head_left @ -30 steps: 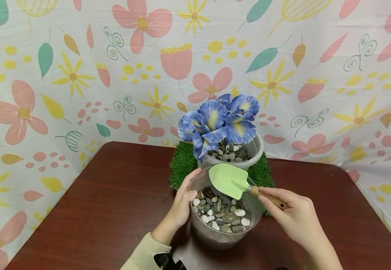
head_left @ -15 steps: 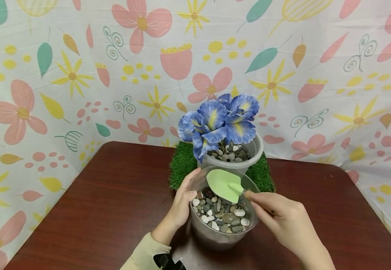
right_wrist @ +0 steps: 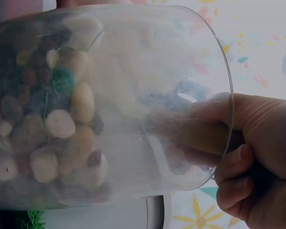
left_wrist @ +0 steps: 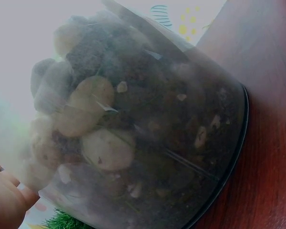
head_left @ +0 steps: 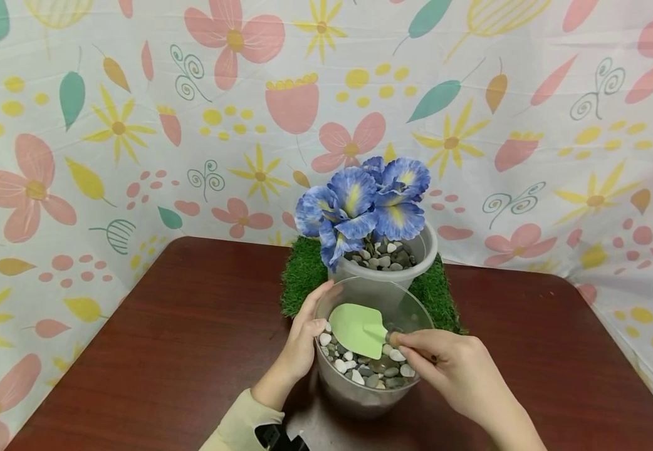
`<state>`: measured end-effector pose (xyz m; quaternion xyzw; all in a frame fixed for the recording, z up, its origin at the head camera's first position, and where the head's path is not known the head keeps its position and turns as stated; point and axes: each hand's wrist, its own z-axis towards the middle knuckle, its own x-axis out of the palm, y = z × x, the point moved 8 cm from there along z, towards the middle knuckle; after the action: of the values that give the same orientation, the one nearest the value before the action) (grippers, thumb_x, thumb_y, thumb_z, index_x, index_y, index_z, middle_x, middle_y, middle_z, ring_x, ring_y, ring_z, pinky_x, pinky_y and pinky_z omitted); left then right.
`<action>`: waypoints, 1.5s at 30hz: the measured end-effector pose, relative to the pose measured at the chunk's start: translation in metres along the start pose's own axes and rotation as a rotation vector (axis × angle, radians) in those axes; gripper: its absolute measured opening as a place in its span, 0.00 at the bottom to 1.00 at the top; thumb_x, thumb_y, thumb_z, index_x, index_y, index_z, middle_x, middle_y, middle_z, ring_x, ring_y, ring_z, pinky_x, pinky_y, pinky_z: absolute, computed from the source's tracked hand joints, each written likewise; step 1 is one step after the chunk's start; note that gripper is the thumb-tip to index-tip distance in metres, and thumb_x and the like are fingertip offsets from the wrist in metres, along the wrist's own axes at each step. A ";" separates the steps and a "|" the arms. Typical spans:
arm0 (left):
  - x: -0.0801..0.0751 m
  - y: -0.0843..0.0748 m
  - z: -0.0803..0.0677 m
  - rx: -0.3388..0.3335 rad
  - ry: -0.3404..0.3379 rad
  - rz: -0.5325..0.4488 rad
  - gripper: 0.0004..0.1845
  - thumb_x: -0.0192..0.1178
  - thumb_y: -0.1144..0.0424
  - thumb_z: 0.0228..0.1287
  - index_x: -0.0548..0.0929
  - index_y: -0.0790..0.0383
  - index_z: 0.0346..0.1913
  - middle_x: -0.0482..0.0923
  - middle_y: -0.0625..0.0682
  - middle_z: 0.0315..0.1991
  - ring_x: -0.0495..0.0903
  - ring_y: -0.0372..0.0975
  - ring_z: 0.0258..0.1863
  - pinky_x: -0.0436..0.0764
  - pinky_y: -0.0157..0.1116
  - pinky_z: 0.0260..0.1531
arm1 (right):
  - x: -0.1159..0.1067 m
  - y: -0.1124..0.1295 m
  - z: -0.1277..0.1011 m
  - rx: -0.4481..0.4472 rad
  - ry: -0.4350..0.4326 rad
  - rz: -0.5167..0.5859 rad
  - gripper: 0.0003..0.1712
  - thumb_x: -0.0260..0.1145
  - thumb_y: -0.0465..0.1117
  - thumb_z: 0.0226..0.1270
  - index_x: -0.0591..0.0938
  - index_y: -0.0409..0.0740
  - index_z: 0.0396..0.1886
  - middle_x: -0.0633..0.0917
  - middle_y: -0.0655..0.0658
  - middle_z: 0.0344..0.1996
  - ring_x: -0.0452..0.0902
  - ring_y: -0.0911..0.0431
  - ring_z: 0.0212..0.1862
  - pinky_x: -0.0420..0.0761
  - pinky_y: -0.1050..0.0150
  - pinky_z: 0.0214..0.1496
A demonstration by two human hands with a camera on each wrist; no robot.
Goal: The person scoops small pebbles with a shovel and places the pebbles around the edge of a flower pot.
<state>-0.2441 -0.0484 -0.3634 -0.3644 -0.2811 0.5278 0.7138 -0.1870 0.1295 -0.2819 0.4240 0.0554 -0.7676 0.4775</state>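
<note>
A clear plastic pot (head_left: 349,387), partly filled with pebbles (head_left: 380,374) over dark soil, stands near the middle of the table. My left hand (head_left: 302,335) grips its left side, thumb at the rim; the left wrist view has this hand (left_wrist: 8,200) at the lower left, against the pot wall. My right hand (head_left: 456,366) pinches the wooden handle of a small hand trowel (head_left: 355,329). Inside the pot, the trowel's light green blade lies low over the pebbles and hides some of them. Through the clear wall, the right wrist view shows the handle under my right hand (right_wrist: 257,143).
Right behind the clear pot, a whitish pot (head_left: 429,254) holds blue irises (head_left: 360,200) and pebbles. It stands on an artificial grass mat (head_left: 304,275). The dark red table (head_left: 191,351) reaches to a floral-patterned cloth (head_left: 236,125) at the back and sides.
My right hand has brought the trowel left and downward, from over the right rim to low inside the clear pot. The left hand keeps its grip on the pot.
</note>
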 end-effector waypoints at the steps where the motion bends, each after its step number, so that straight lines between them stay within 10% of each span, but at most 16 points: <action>1: 0.000 0.000 0.000 -0.003 0.001 -0.005 0.32 0.36 0.65 0.57 0.51 0.72 0.66 0.58 0.69 0.62 0.58 0.56 0.63 0.59 0.45 0.61 | 0.000 0.000 0.000 0.002 0.005 0.009 0.15 0.68 0.34 0.47 0.85 0.54 0.37 0.85 0.58 0.33 0.75 0.75 0.29 0.69 0.82 0.25; 23: 0.002 0.000 -0.002 -0.008 0.026 -0.021 0.32 0.35 0.65 0.58 0.49 0.71 0.67 0.57 0.69 0.63 0.58 0.60 0.62 0.56 0.60 0.57 | 0.005 -0.010 -0.004 0.096 0.033 0.267 0.14 0.67 0.28 0.47 0.86 0.45 0.34 0.86 0.51 0.29 0.78 0.69 0.26 0.69 0.79 0.21; 31: 0.002 0.001 -0.001 -0.005 0.024 -0.019 0.32 0.34 0.65 0.58 0.50 0.70 0.67 0.57 0.68 0.63 0.58 0.60 0.62 0.57 0.60 0.56 | 0.004 -0.002 0.000 0.021 0.014 0.033 0.15 0.70 0.35 0.45 0.86 0.56 0.34 0.85 0.61 0.30 0.70 0.77 0.23 0.65 0.83 0.21; 45: 0.001 0.002 -0.001 -0.016 0.025 0.002 0.32 0.35 0.65 0.57 0.51 0.69 0.67 0.58 0.68 0.63 0.58 0.60 0.62 0.60 0.57 0.54 | -0.004 -0.025 -0.012 0.185 0.115 0.523 0.13 0.62 0.24 0.50 0.85 0.39 0.35 0.86 0.47 0.30 0.80 0.64 0.27 0.73 0.72 0.21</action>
<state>-0.2440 -0.0473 -0.3651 -0.3770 -0.2758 0.5216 0.7140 -0.1991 0.1514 -0.2950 0.5086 -0.0988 -0.5948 0.6146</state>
